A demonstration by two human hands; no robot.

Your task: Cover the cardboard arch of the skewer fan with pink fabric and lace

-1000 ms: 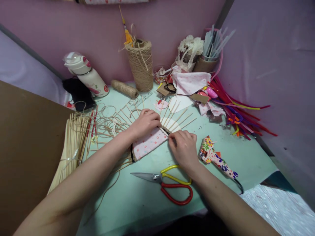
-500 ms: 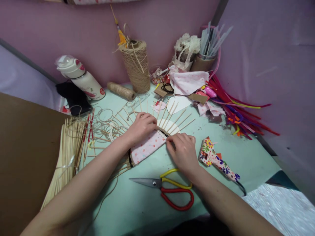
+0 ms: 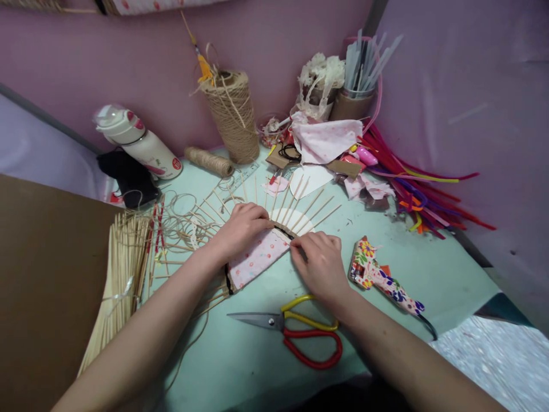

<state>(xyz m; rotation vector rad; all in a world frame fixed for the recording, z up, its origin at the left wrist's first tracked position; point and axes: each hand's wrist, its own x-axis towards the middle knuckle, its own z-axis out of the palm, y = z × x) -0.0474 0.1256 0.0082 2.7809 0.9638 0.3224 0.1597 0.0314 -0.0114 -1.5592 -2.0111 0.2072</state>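
A half-round fan of thin sticks lies on the table, with pink patterned cloth (image 3: 256,258) over its inner part and bare stick ends (image 3: 293,197) spreading outward. A braided band with a black stripe (image 3: 283,230) follows the cloth's curved edge. My left hand (image 3: 246,229) rests over the fan, its fingers closed on the band near the middle. At the right end of the curve, my right hand (image 3: 319,257) pinches the cloth's corner between thumb and fingers. The fingertips partly hide what they hold. A white round piece (image 3: 306,220) shows beneath the sticks.
Scissors (image 3: 271,321) with red and yellow handles lie in front. A flowered glue gun (image 3: 381,277) is at right, pipe cleaners (image 3: 422,194) behind it. Twine spools (image 3: 234,117), a bottle (image 3: 146,146) and cloth scraps stand along the back; a stick bundle (image 3: 118,274) lies left.
The view has shifted slightly. Both hands keep nearly the same places on the fan; the left fingers sit slightly farther from the right hand, showing more of the band.
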